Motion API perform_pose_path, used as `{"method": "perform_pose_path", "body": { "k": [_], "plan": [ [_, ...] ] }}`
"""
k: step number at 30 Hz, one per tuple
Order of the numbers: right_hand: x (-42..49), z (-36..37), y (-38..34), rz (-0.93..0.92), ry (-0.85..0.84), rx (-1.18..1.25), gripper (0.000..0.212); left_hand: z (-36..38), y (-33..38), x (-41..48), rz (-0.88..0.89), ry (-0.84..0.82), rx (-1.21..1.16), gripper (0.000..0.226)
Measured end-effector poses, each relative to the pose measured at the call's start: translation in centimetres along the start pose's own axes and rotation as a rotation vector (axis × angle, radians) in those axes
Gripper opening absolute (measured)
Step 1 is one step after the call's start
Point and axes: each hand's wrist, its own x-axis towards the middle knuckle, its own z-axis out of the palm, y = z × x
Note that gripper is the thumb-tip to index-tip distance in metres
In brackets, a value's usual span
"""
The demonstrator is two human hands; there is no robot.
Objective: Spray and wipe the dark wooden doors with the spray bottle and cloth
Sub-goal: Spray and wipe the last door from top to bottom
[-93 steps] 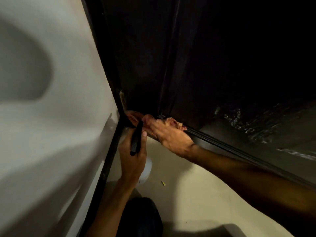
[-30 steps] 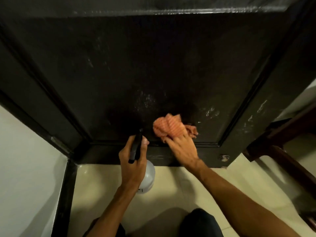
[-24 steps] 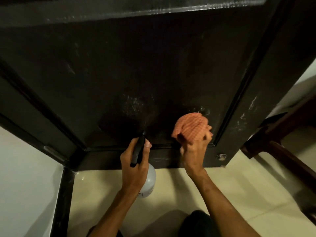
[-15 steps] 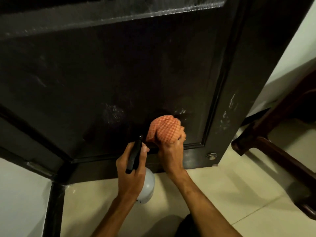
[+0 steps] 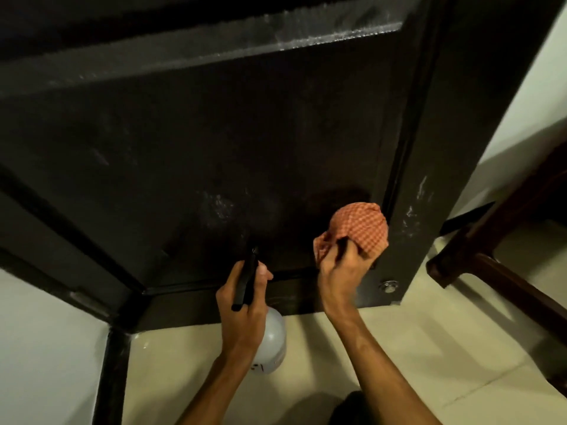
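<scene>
**Cloth pressed low on the door panel**

The right hand clenches a bunched orange checked cloth against the dark wooden door, at the panel's lower right corner. The left hand grips the spray bottle and hides its neck and trigger.

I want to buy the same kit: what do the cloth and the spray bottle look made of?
Cloth: woven fabric, perhaps cotton; matte orange-and-white check, soft crumpled folds. Spray bottle: whitish, seemingly translucent plastic body, smooth with faint sheen; black head, probably plastic too.
</scene>
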Motion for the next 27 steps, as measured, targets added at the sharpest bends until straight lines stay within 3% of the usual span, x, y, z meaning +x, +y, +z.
{"method": "perform_pose_path", "body": {
  "k": [2, 5, 7, 10, 12, 16, 17, 19, 23, 25, 27],
  "plan": [
    [-0.8, 1.9, -1.6, -0.011, -0.049, -0.019, 0.032, -1.2, -0.3, 0.4, -0.002, 0.025, 0.003, 0.031],
    [-3.0, 4.3, -3.4, -0.229, -0.357, 0.0, 0.03, -3.5, -0.4, 1.2, -0.019, 0.065, 0.012, 0.032],
    [-2.7, 4.1, -4.3, -0.289, -0.257, 0.034, 0.021, -4.9, -0.5, 1.7, -0.027, 0.085, 0.005, 0.034],
    [-1.9, 3.7, -7.1, -0.114, 0.029, 0.024, 0.023, -7.1, -0.8, 2.2, -0.008, 0.123, 0.006, 0.034],
    [-2.9, 5.1, -9.6, -0.112, 0.03, -0.038, 0.018, -8.1, -1.0, 2.2, 0.002, 0.157, 0.018, 0.034],
    [-7.1, 7.8, -12.2, -0.794, -0.424, -0.033, 0.031, -10.6, -0.7, 2.2, 0.003, 0.226, 0.007, 0.025],
    [-7.1, 8.1, -11.9, -0.824, -0.493, -0.036, 0.036, -11.1, -0.6, 2.3, 0.008, 0.234, 0.007, 0.023],
    [-6.2, 7.9, -11.8, -0.659, -0.472, -0.035, 0.043, -12.3, -0.5, 2.6, 0.045, 0.239, 0.024, 0.021],
    [-2.8, 7.6, -14.1, -0.395, -0.043, -0.104, 0.025, -14.2, -1.1, 3.3, 0.069, 0.26, 0.017, 0.02],
    [-3.8, 8.2, -16.2, -0.585, -0.101, -0.221, 0.035, -14.9, -1.4, 3.7, 0.057, 0.288, 0.012, 0.02],
    [-6.8, 9.3, -15.9, -1.02, -0.481, -0.306, 0.049, -15.5, -1.4, 3.8, 0.062, 0.309, 0.013, 0.026]
  ]
}}
